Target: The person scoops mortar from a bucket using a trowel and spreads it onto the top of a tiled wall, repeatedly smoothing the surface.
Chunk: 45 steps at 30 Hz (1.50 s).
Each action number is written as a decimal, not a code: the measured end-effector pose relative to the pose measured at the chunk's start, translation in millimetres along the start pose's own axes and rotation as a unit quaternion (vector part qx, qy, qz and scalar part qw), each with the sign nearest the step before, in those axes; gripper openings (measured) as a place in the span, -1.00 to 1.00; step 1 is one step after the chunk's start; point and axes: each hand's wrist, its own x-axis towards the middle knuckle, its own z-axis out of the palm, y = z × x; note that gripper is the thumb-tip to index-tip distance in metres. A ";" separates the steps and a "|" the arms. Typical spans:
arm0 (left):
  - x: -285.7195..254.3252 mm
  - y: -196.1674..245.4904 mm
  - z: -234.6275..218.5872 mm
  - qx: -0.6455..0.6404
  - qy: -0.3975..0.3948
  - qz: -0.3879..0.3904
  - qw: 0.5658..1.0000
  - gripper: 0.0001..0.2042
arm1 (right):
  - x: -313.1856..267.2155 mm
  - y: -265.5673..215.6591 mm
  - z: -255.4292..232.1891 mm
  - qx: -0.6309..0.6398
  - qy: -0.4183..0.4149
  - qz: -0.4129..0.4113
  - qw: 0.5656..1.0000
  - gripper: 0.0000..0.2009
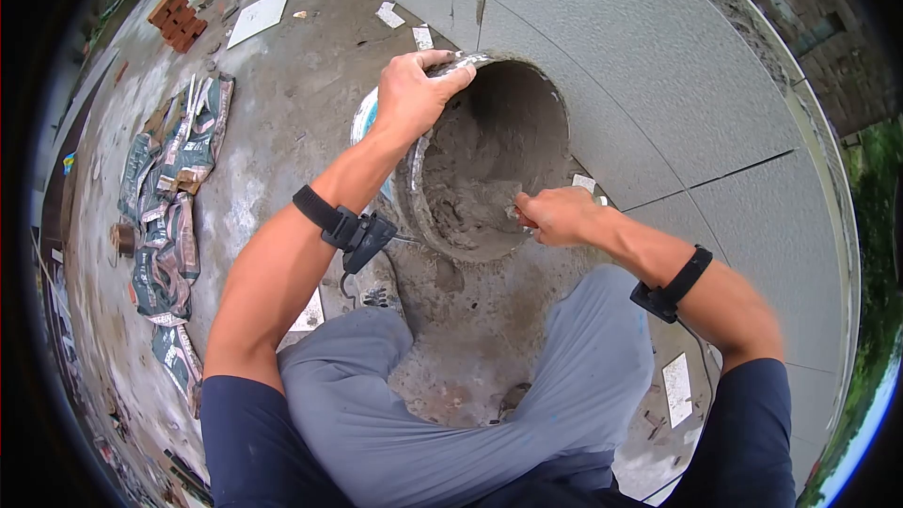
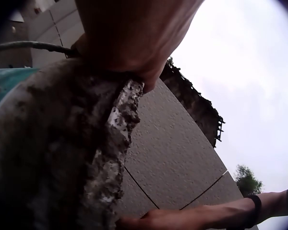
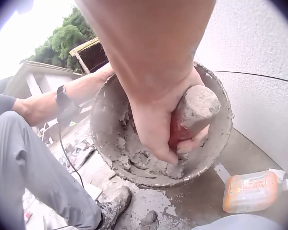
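Observation:
A mortar-crusted bucket (image 1: 547, 103) leans on the floor, its mouth tipped toward me. My left hand (image 1: 414, 94) grips its upper rim, thumb and fingers over the edge. Wet grey mortar (image 1: 461, 212) coats the inside and lies thick at the lower side. In my right hand (image 1: 562, 214) is a trowel, its fingers curled round the red handle. The right wrist view shows the handle's dirty butt end (image 3: 199, 106) sticking out of the fist. The blade reaches into the mortar and is largely hidden. Caked rim (image 2: 117, 139) fills the left wrist view.
A grey tiled wall (image 1: 602, 47) rises right behind the bucket. Crumpled bags (image 1: 169, 198), stacked bricks (image 1: 177, 21) and a white board (image 1: 259, 17) lie to the left. An orange-labelled bottle (image 3: 250, 191) lies near the bucket, and tile scraps (image 1: 677, 389) are by my right knee.

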 end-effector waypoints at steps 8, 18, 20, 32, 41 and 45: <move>-8.5 -0.9 19.0 0.006 -0.031 0.038 0.999 -0.42 | 43.8 -10.6 45.5 0.098 0.057 -0.001 0.993 -0.67; 3.5 -6.5 15.3 0.019 -0.054 0.051 0.997 -0.39 | 26.1 -24.1 51.1 0.173 0.090 0.002 0.981 -0.61; 4.3 -10.6 11.3 0.019 -0.050 0.051 0.997 -0.39 | 23.1 -29.5 44.7 0.192 0.067 0.003 0.979 -0.59; 7.5 -9.0 -3.7 0.025 -0.052 0.042 0.997 -0.38 | -14.7 -62.2 27.8 0.360 0.089 -0.004 0.929 -0.60; 37.8 -38.1 -16.6 -0.052 -0.041 0.011 0.998 -0.54 | -59.5 -48.1 -1.4 0.318 0.137 -0.002 0.938 -0.63; 54.2 -55.3 -23.8 -0.064 -0.015 -0.002 0.998 -0.57 | -80.1 -25.1 -11.6 0.237 0.197 -0.035 0.951 -0.64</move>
